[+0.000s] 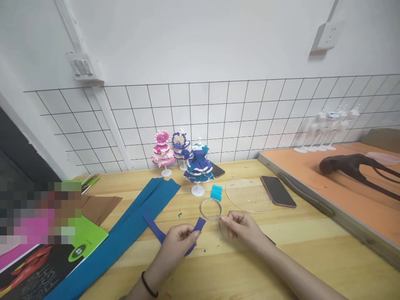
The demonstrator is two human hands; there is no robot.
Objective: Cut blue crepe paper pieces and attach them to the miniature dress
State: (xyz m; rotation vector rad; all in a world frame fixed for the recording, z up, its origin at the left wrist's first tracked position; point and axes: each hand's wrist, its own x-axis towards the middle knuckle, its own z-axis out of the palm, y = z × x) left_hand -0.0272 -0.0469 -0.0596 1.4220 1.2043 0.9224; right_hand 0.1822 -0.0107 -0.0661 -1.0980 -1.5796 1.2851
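Note:
A purple strip [200, 224] is pinched in my left hand [181, 243], its loose part trailing up and left over the blue sheets [125, 225]. My right hand [239, 225] is closed beside a silver ring [211, 208]; its fingertips are near the ring's lower right edge, and what they hold, if anything, is too small to name. Beyond the ring lie small turquoise pieces [216, 192]. Behind them a small dress form [199, 164] in a purple and teal dress stands upright on a white base.
Two more dressed forms, one pink [163, 152], stand behind. A clear round disc [248, 196] and a phone [278, 191] lie right. Brown sheets [101, 208] lie left. An orange surface [293, 175] at right bears white forms [323, 129] and a dark object [346, 166].

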